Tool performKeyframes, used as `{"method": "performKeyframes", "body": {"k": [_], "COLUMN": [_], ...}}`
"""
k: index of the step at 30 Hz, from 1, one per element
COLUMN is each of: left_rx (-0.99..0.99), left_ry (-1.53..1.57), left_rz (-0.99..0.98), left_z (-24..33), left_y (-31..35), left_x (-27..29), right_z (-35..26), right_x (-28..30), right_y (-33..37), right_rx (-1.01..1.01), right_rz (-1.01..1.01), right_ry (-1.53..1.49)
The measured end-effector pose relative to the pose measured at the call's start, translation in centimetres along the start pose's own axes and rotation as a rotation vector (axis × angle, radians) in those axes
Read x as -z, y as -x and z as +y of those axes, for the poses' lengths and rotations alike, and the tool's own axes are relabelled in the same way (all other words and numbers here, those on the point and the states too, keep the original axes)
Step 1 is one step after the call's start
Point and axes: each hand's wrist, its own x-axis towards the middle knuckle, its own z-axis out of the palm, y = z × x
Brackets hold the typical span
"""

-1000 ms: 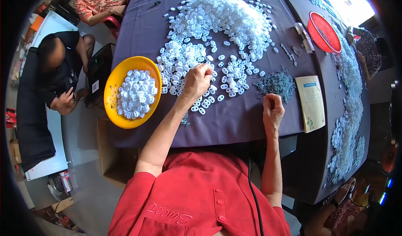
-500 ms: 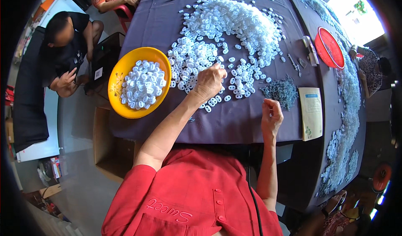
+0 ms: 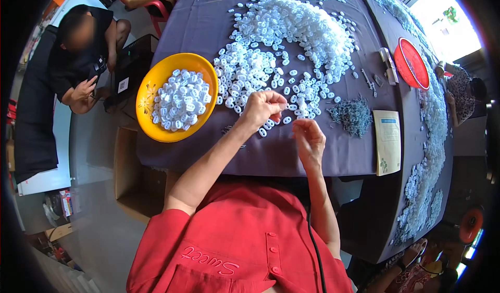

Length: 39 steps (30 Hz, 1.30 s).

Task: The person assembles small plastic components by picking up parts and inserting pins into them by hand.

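The left hand (image 3: pixel 263 107) pinches one small white plastic piece (image 3: pixel 277 117) from the counter (image 3: pixel 208 27); the right hand (image 3: pixel 308 138) hangs half-curled, seemingly empty. Light, stiff, slippery; best gripped by its edges.

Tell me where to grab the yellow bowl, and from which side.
Grip the yellow bowl at its bare rim on the left, coming from the table's edge. It is wide and shallow, white parts fill its middle, and more white parts crowd the cloth to its right, so the left rim looks the freest. Probably pinch it over the lip.
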Motion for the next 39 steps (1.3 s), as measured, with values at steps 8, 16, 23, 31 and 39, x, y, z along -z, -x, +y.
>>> {"method": "performKeyframes", "body": {"k": [8,16,23,31,39], "left_rx": [-0.037,-0.195,-0.523,-0.473,-0.208], "left_ry": [0.132,-0.064,-0.28,-0.137,0.107], "left_rz": [0.008,0.033,-0.007,0.085,0.028], "left_z": [-0.8,-0.6,0.1,0.3,0.7], "left_y": [3.7,5.4,6.0,6.2,6.9], "left_x": [-1.2,-2.3,-2.2,-2.5,-2.4], "right_z": [0.1,-0.4,-1.4,-2.0,-2.7], "right_x": [-1.4,-0.6,0.6,0.0,-0.6], "right_y": [-0.4,-0.1,-0.3,0.6,0.9], "right_rx": [-0.057,-0.121,-0.411,-0.212,-0.117], "right_rz": [0.005,0.0,-0.095,-0.102,-0.054], "right_ry": [-0.22,-0.262,-0.556,-0.362,-0.373]}}
